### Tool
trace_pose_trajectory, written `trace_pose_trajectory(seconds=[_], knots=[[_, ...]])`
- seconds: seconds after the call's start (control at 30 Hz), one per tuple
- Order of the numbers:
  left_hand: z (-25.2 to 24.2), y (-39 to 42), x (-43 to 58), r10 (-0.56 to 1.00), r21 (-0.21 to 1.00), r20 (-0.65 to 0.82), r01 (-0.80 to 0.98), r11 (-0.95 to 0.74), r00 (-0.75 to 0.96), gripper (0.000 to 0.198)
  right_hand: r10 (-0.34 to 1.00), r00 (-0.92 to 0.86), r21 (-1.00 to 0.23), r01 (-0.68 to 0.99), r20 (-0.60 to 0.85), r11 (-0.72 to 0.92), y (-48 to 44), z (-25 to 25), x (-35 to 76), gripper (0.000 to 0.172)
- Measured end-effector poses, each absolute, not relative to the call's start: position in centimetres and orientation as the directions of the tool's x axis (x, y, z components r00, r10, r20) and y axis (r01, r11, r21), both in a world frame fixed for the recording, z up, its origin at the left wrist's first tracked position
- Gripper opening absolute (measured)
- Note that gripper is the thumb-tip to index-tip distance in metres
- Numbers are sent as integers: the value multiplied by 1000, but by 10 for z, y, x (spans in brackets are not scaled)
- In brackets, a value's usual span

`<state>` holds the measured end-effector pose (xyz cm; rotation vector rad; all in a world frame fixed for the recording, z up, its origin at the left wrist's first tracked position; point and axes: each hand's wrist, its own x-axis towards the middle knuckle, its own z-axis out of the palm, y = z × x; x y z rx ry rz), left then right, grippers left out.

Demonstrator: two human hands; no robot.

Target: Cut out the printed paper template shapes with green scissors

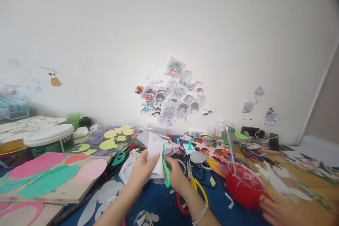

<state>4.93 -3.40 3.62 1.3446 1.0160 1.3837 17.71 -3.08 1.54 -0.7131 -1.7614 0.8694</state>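
My left hand (143,170) is closed on a sheet of white paper (155,147) with grey line drawings, its thumb lying across the front. My right hand (174,173) is wrapped round the handles of green scissors (166,169). The scissors' blades point up along the right edge of the paper; whether they are parted I cannot tell. Beneath my right forearm, which wears a bracelet, lie scissors with red and yellow handles (197,187). White paper cut-outs (127,167) spread behind and below my left hand.
Another person's hand (278,210) is at a red bowl (245,187) on the right. Coloured paper scraps (212,148) pile up behind it. At left are boards (60,192) with coloured cut-outs and a white-lidded tub (50,136). Drawings (169,109) cover part of the wall.
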Motion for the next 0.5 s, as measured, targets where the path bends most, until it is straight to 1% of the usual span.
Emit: trace_pose_trajectory(seconds=[0.1,0.2,0.33,0.5], knots=[[34,-32,50,970,966,242,-86,-242,-7,52,799,-315,-823,89,512,562,-31,17,178,20],[33,-30,51,972,967,233,-95,-235,-31,53,813,-309,-815,162,494,556,-29,17,181,21],[34,-31,49,974,970,222,-110,-218,31,52,812,-314,-799,206,492,564,-26,14,184,21],[36,-33,46,974,973,221,-77,-217,55,51,814,-313,-808,191,489,558,-21,9,185,21]])
